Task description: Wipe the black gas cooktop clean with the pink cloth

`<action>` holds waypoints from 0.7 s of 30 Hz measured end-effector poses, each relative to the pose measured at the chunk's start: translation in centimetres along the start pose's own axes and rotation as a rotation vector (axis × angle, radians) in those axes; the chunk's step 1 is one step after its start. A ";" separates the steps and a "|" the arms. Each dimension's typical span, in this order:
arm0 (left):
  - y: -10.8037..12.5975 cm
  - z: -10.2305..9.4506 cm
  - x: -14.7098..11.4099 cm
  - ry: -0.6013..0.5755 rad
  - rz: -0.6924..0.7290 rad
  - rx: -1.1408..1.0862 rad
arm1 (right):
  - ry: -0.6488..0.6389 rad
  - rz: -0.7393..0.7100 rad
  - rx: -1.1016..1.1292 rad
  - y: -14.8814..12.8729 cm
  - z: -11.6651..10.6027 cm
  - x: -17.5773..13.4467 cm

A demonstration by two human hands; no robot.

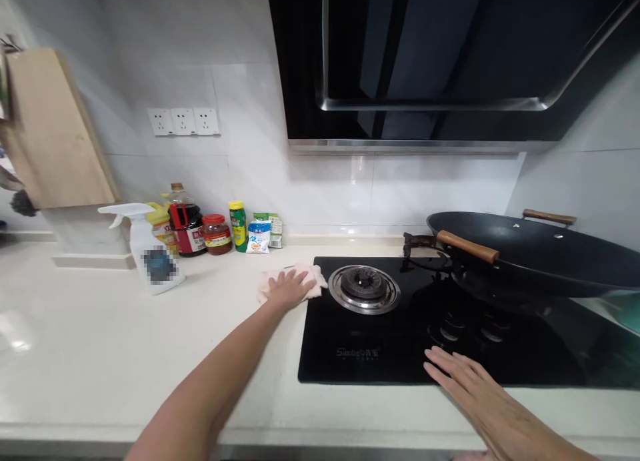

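Observation:
My left hand [290,289] lies spread on a pale pink cloth [314,274], pressing it to the counter at the left edge of the black glass cooktop [340,334]. The cloth's right end reaches the cooktop's rim. My right hand [463,381] is open and holds nothing, its fingers stretched out over the cooktop's front edge, below the knobs [453,327]. Whether its fingertips touch the glass I cannot tell. A round burner [364,289] with a metal ring sits bare just right of the cloth.
A large black wok [530,247] with wooden handles covers the right burner. On the left stand a white spray bottle [150,247], a dark sauce bottle [185,221], a red-lidded jar [217,234], a green shaker [239,226] and packets [259,237]. A range hood [425,61] hangs above.

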State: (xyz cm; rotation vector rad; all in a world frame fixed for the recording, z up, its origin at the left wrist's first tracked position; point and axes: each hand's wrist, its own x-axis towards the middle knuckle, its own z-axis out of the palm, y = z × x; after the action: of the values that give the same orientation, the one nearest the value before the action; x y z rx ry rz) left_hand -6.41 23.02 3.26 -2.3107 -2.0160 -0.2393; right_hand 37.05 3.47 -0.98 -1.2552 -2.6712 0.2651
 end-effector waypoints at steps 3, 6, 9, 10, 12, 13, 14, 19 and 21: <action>0.5 0.3 2.9 -0.033 -0.109 -0.010 | 0.002 0.006 -0.006 0.6 0.6 -0.2; 1.0 0.3 3.6 -0.041 -0.169 -0.023 | 0.023 0.013 -0.011 1.2 1.2 -0.5; 1.8 -0.1 2.1 -0.033 -0.156 -0.026 | 0.050 0.004 -0.053 1.3 1.4 -0.6; 2.1 -0.2 1.2 -0.030 -0.143 -0.024 | 0.055 -0.002 -0.066 1.2 1.4 -0.5; 2.8 -0.5 -1.0 -0.018 -0.115 -0.016 | 0.065 -0.012 -0.078 1.1 1.4 -0.5; 3.1 -0.6 -2.2 -0.010 -0.104 -0.012 | 0.075 -0.015 -0.080 1.0 1.3 -0.4; 3.5 -0.7 -3.6 -0.001 -0.093 -0.006 | 0.085 -0.020 -0.081 0.9 1.2 -0.4; 5.1 -1.2 -12.0 0.036 -0.035 0.019 | 0.094 -0.013 -0.104 0.4 1.0 -0.3; 5.4 -1.5 -16.0 0.045 -0.001 0.028 | 0.093 0.002 -0.115 0.1 0.9 -0.3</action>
State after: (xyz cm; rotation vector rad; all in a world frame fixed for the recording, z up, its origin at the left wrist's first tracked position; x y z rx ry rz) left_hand -3.27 6.37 2.49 -2.2668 -1.9869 -0.2587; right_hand 37.06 3.22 -1.89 -1.2695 -2.6390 0.0532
